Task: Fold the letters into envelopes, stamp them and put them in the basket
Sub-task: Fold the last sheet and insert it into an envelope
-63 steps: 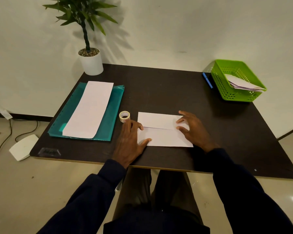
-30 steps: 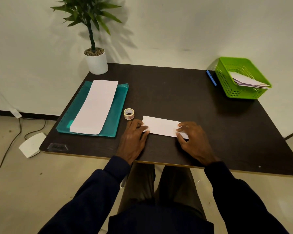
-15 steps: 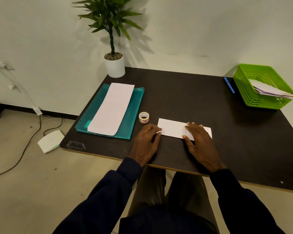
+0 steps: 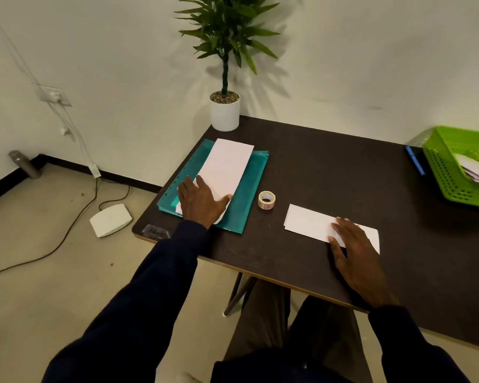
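Left hand [image 4: 202, 201] flat on near end of white envelope stack [image 4: 221, 172], fingers spread, gripping nothing; stack lies on translucent teal plastic folder [image 4: 253, 200] at left of dark brown tabletop [image 4: 329, 167]. Right hand [image 4: 356, 255] palm-down, fingers extended, pressing right end of folded white paper letter [image 4: 307, 223] near front edge. Small roll of stamps [image 4: 266, 200] between folder and letter. Lime-green perforated plastic basket [image 4: 443, 167] at far right, apparently holding finished envelopes, partly cut off by frame edge.

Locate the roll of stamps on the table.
The roll of stamps stands on the dark table, between the teal folder and the folded letter.
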